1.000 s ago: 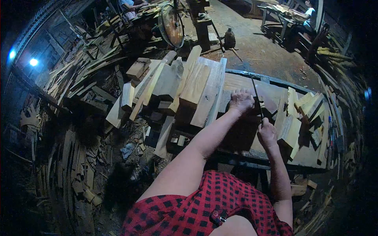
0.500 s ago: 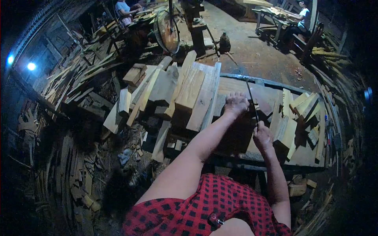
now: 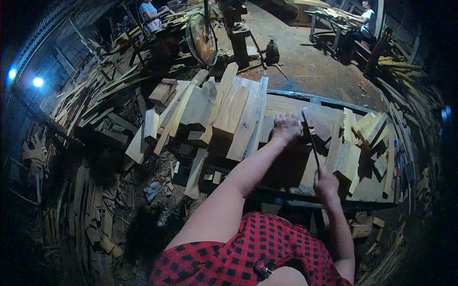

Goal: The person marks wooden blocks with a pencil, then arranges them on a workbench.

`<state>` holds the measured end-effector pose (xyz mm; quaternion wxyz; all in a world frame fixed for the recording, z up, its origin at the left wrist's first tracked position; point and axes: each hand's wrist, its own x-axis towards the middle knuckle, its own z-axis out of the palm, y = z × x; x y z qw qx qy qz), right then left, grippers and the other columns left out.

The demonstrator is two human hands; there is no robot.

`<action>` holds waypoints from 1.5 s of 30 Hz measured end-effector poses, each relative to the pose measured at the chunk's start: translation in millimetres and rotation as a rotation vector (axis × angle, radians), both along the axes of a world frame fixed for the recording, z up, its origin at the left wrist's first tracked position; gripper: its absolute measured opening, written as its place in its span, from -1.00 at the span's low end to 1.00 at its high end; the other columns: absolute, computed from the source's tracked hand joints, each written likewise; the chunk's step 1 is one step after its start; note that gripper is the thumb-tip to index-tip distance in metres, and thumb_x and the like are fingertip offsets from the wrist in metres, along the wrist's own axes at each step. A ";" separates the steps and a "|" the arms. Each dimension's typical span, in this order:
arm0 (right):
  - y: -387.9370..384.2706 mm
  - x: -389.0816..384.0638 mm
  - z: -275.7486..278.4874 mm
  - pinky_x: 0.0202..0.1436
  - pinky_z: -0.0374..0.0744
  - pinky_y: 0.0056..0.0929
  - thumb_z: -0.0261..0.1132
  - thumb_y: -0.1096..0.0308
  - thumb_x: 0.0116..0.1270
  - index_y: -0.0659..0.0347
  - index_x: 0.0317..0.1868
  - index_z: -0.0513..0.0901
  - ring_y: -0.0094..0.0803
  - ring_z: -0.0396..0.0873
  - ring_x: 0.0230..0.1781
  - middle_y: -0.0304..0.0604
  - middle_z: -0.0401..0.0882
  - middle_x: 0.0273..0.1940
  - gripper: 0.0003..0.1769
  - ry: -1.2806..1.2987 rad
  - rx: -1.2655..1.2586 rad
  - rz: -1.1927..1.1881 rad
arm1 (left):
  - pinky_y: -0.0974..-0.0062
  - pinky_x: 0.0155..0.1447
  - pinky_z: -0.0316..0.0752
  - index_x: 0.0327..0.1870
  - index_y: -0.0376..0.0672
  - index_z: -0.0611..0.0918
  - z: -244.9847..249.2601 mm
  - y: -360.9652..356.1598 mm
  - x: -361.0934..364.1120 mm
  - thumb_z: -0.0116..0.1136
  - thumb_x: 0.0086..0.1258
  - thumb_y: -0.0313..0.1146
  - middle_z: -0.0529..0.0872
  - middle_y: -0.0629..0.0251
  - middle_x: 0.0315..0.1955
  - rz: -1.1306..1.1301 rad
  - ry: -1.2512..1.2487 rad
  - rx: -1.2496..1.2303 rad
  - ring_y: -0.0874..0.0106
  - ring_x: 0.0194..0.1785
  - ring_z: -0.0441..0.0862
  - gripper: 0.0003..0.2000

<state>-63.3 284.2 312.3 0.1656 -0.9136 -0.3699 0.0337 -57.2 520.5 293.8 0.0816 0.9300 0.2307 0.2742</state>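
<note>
My left hand (image 3: 287, 127) is closed, knuckles up, over the workbench (image 3: 286, 101). A small wooden piece (image 3: 313, 129) shows just right of its fingers; the rest of what it grips is hidden beneath it. My right hand (image 3: 326, 185) is wrapped round the near end of a long, thin, dark file-like tool (image 3: 314, 151). The tool slants forward, its far end beside my left hand and overlapping the wooden piece in this view.
Thick boards and blocks (image 3: 231, 112) are stacked left of my hands. Cut wood pieces (image 3: 347, 157) lie to the right. Beyond the bench stand a fan (image 3: 202, 39) and a dark container (image 3: 272, 51). Two people (image 3: 150, 15) sit farther off at tables. Wood scraps (image 3: 102, 205) cover the floor at left.
My right hand has drawn the thin tool back toward my body and slightly right, so its far tip is now nearer. My left hand stays in place.
</note>
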 end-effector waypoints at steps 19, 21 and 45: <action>-36.1 -17.9 -15.7 -0.38 0.42 0.01 0.05 0.30 0.20 0.20 -0.34 0.41 0.12 0.50 -0.44 0.15 0.49 -0.53 -0.86 0.066 -0.022 -0.022 | 0.17 -0.11 0.34 -0.27 -0.19 0.50 2.0 -2.0 -0.9 -0.05 0.12 -0.18 0.54 0.11 -0.30 -0.013 0.051 -0.045 0.17 -0.19 0.49 -0.72; 1.7 1.7 -2.3 -0.35 0.42 0.02 0.03 0.28 0.21 0.23 -0.35 0.39 0.12 0.50 -0.39 0.16 0.50 -0.49 -0.83 0.054 -0.012 -0.028 | 0.16 -0.10 0.33 -0.26 -0.19 0.50 2.7 0.4 -0.5 -0.05 0.13 -0.18 0.54 0.11 -0.30 -0.006 0.047 -0.047 0.17 -0.17 0.49 -0.72; 68.5 35.0 -12.7 -0.29 0.44 -0.01 0.03 0.26 0.22 0.22 -0.32 0.33 0.06 0.51 -0.36 0.10 0.52 -0.46 -0.81 -0.037 0.103 0.020 | 0.16 -0.08 0.35 -0.26 -0.15 0.52 9.5 -2.8 -2.4 -0.06 0.11 -0.21 0.54 0.12 -0.25 0.003 0.059 -0.071 0.15 -0.18 0.50 -0.74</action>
